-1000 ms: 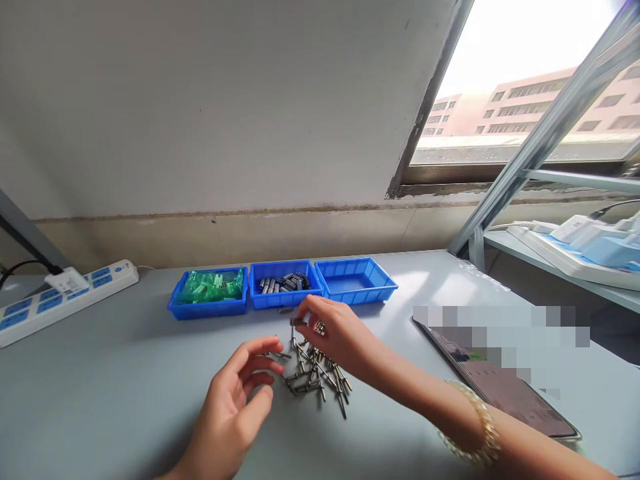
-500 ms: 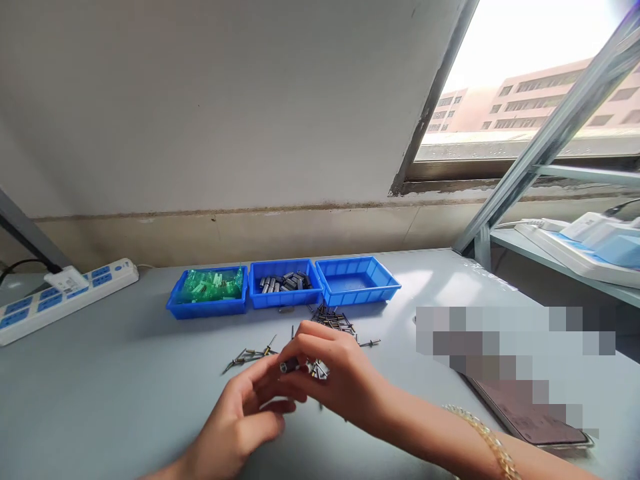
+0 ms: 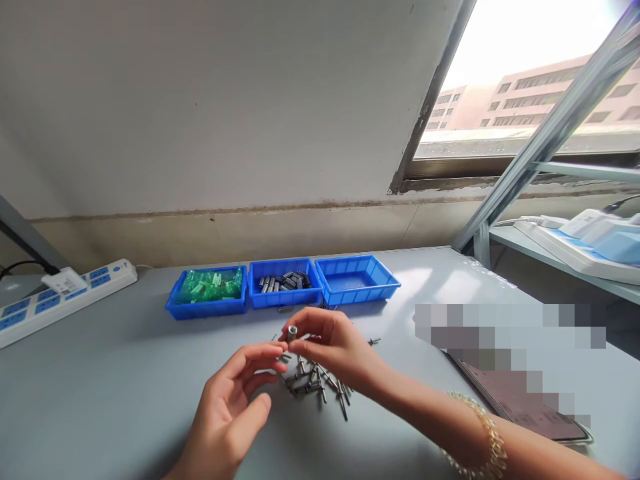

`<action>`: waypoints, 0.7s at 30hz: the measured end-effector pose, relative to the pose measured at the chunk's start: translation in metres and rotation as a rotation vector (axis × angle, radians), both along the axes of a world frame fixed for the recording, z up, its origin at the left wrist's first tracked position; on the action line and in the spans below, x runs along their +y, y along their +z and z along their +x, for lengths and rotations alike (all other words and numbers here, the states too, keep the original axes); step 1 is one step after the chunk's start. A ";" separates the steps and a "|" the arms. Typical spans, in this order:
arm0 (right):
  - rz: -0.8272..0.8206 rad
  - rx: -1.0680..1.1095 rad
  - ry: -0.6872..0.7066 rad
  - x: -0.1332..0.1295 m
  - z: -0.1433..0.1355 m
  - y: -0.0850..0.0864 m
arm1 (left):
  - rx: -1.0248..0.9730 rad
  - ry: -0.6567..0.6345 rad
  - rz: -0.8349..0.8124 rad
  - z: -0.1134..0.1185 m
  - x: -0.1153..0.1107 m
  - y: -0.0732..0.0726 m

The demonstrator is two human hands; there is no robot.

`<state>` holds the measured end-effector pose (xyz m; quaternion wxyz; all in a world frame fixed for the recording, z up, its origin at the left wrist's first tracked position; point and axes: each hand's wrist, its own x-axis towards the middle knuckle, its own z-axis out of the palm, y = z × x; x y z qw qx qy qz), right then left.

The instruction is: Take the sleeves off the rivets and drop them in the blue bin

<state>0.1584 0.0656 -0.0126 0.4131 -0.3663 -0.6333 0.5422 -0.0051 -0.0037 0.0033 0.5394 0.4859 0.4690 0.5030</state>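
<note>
Between its thumb and fingers my right hand (image 3: 330, 337) pinches a short metal sleeve (image 3: 293, 333), its round open end turned up toward the camera. Just to the left, my left hand (image 3: 235, 393) has its fingers spread and curved, with fingertips close to the sleeve; whether they touch it I cannot tell. Nothing shows in its palm. Several metal rivets (image 3: 320, 383) with thin pins lie in a loose pile on the table, below and partly behind my right hand.
Three blue bins line the back: one with a green bag (image 3: 213, 285), one with metal sleeves (image 3: 285, 283), and an unfilled one (image 3: 356, 280). A power strip (image 3: 107, 277) lies left. At the right are a phone (image 3: 520, 400) and a shelf (image 3: 590, 257).
My right hand has risen slightly, and the sleeve in it has tipped upward. My left hand has moved left, its fingers now more open. More of the rivet pile shows.
</note>
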 end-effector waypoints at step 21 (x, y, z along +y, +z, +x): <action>0.531 -1.243 -0.133 0.036 -0.014 -0.002 | 0.162 -0.041 -0.032 -0.007 0.004 -0.006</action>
